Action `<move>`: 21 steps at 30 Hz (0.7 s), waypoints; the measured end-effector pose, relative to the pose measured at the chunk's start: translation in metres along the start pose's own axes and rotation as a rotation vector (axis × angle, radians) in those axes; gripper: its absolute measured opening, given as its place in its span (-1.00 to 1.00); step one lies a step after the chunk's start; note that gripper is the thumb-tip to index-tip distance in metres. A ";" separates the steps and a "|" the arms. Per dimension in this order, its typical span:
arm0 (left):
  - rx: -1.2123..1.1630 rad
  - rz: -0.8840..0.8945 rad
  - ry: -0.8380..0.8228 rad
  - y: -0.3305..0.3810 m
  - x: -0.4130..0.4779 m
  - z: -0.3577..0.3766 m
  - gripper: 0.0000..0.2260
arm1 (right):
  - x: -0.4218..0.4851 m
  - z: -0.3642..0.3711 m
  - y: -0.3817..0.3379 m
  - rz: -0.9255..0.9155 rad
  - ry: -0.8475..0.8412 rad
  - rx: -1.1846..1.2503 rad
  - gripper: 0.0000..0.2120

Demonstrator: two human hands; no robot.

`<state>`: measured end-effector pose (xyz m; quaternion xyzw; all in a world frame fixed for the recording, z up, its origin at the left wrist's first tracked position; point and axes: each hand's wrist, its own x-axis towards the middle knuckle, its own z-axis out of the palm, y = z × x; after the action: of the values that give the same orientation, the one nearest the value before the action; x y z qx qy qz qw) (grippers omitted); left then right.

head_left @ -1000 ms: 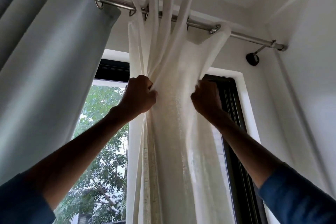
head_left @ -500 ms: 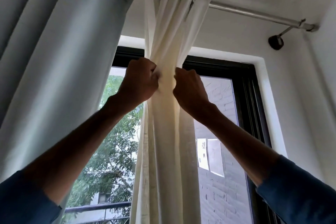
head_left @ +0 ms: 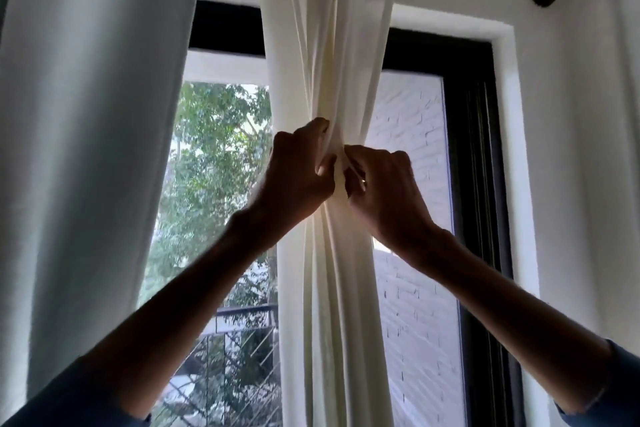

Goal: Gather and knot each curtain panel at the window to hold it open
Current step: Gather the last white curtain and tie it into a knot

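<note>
Head view: left hand (head_left: 298, 172) and right hand (head_left: 384, 191) both clench gathered cream curtain panel (head_left: 329, 62); grey curtain (head_left: 90, 114) hangs left.

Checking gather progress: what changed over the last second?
The right grip closed in on the left grip, bunching the spread cream sheer curtain panel into one narrow bundle. Both then slid lower down it. Neither let go. The pale grey-blue heavy curtain at the left hangs as before, and there is no knot yet.
</note>
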<state>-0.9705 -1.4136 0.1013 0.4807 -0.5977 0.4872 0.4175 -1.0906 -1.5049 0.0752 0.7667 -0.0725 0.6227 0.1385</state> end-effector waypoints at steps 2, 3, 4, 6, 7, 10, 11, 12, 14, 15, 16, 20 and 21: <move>-0.012 -0.051 0.005 0.003 -0.022 0.006 -0.72 | -0.016 0.000 -0.002 0.047 -0.025 0.051 -0.86; -0.023 -0.064 0.025 0.007 -0.032 0.008 -0.65 | -0.024 -0.002 -0.003 0.075 -0.039 0.111 -0.87; -0.049 -0.073 0.045 0.013 -0.043 0.008 -0.60 | -0.031 -0.004 -0.007 0.108 -0.039 0.179 -0.87; -0.134 -0.108 0.070 0.027 -0.060 0.006 -0.50 | -0.047 -0.011 -0.014 0.198 -0.018 0.298 -0.89; -0.193 -0.134 0.090 0.033 -0.068 0.004 -0.45 | -0.055 -0.013 -0.017 0.247 -0.014 0.349 -0.90; -0.417 -0.217 0.164 0.046 -0.092 0.004 -0.31 | -0.084 -0.012 -0.027 0.402 -0.028 0.433 -0.89; -0.442 -0.246 0.165 0.048 -0.101 0.006 -0.30 | -0.094 -0.009 -0.029 0.452 -0.037 0.445 -0.87; -0.427 -0.279 0.148 0.046 -0.109 0.010 -0.31 | -0.104 -0.005 -0.031 0.497 -0.043 0.459 -0.86; -0.347 -0.393 0.071 0.042 -0.128 0.021 -0.43 | -0.123 0.001 -0.035 0.575 -0.050 0.490 -0.87; -0.302 -0.447 0.025 0.041 -0.136 0.025 -0.54 | -0.132 0.003 -0.037 0.597 -0.044 0.500 -0.88; -0.257 -0.488 -0.018 0.041 -0.146 0.029 -0.64 | -0.142 0.006 -0.040 0.607 -0.035 0.503 -0.90; -0.211 -0.564 -0.137 0.054 -0.187 0.036 -0.85 | -0.179 0.014 -0.052 0.605 -0.018 0.449 -0.87; -0.220 -0.577 -0.172 0.058 -0.199 0.036 -0.87 | -0.191 0.018 -0.055 0.612 -0.026 0.435 -0.86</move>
<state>-0.9912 -1.4117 -0.1084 0.6217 -0.5191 0.2388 0.5357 -1.0995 -1.4701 -0.1209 0.7289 -0.1660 0.6263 -0.2211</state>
